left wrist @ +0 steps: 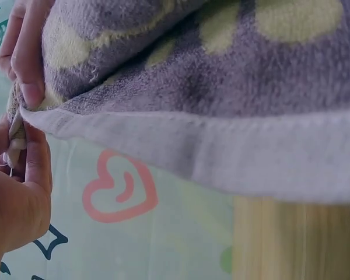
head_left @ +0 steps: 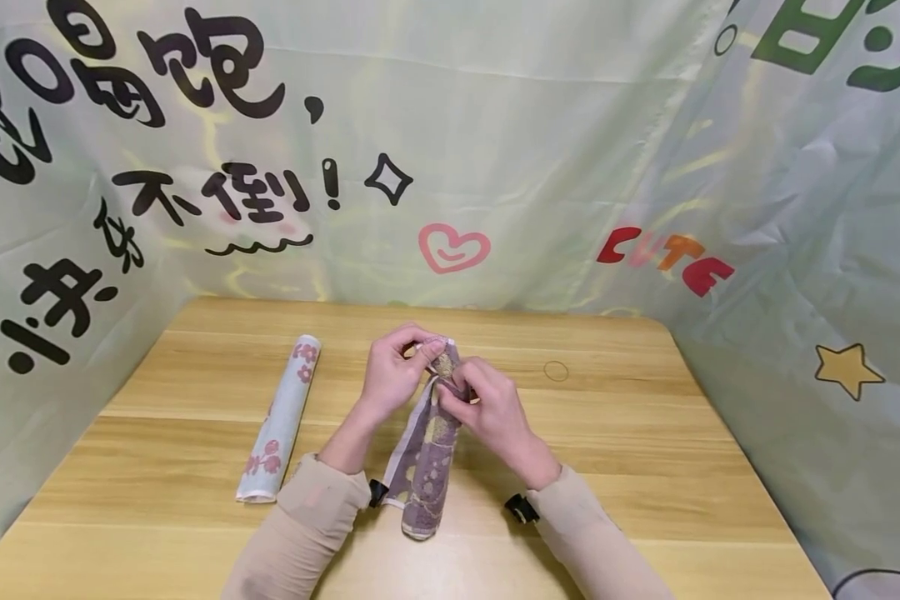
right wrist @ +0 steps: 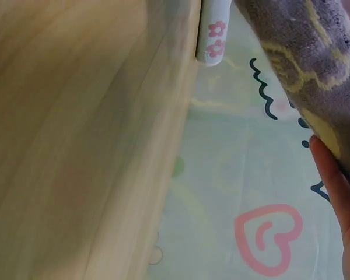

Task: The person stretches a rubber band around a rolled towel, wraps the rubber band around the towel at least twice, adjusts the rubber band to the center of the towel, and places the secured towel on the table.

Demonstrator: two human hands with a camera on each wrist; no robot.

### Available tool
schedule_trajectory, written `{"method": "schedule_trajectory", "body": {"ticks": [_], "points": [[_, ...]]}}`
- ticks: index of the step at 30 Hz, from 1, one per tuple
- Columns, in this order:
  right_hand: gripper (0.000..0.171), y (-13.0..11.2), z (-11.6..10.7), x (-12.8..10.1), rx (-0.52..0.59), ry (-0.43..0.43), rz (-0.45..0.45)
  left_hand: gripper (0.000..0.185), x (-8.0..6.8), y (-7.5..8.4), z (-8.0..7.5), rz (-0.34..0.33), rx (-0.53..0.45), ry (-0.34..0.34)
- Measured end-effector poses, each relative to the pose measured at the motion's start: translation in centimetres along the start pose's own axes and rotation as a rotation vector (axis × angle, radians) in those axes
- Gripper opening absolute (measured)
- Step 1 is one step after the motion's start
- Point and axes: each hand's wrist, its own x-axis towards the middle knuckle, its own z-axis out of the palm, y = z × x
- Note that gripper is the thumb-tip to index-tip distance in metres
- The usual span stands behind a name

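Note:
A purple towel with yellow patterns and a pale hem is partly rolled into a tube, with a loose flap along its left side. My left hand pinches its far end between thumb and fingers. Just below and to the right, my right hand grips the same towel near its upper part. Up close in the left wrist view, the white hem runs to the fingers of both hands. The rolled body slants above my fingers in the right wrist view.
A pale rolled towel with pink flowers lies on the wooden table to the left. A thin round band lies right of the hands. Printed cloth hangs around the back and sides.

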Motion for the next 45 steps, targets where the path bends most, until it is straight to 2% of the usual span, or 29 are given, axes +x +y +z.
{"method": "schedule_trajectory", "body": {"ticks": [3,7,10,14,17,19,22,26,29,32,39,45], "points": [[0.024,-0.1,-0.1,0.2,0.054,-0.020,0.026,0.003,0.2,-0.1,-0.7,-0.002,-0.050,0.007],[0.036,-0.3,-0.4,0.5,0.242,-0.050,0.088,0.005,0.2,-0.1,-1.8,0.035,-0.156,-0.008],[0.046,-0.4,-0.6,0.5,0.374,-0.054,0.143,0.008,0.2,0.0,-2.3,0.060,-0.242,-0.051],[0.055,-0.5,-0.8,0.6,0.416,-0.038,0.221,0.017,0.3,0.2,-2.5,0.078,-0.275,-0.103],[0.053,-0.5,-0.8,0.7,0.374,-0.009,0.241,0.017,0.5,0.5,-2.6,0.077,-0.227,-0.146],[0.051,-0.3,-0.8,0.8,0.319,0.012,0.206,0.019,0.5,0.8,-2.7,0.057,-0.169,-0.171],[0.046,-0.2,-0.7,0.7,0.217,0.033,0.115,0.024,0.6,1.3,-3.0,0.008,-0.043,-0.205],[0.032,-0.1,-0.6,0.7,0.017,0.071,-0.026,0.029,0.7,1.7,-3.3,-0.040,0.106,-0.252],[0.025,-0.1,-0.5,0.7,-0.075,0.096,-0.082,0.029,0.8,1.8,-3.5,-0.053,0.084,-0.288],[0.020,-0.1,-0.4,0.6,-0.066,0.103,-0.091,0.026,0.8,1.7,-3.6,-0.058,0.023,-0.303],[0.037,-0.5,-0.5,0.5,0.001,0.095,-0.029,0.018,0.8,1.8,-3.7,-0.064,-0.010,-0.292],[0.037,-0.8,-0.9,0.6,0.006,0.058,0.023,0.014,0.7,1.8,-3.5,-0.044,-0.025,-0.263]]}}
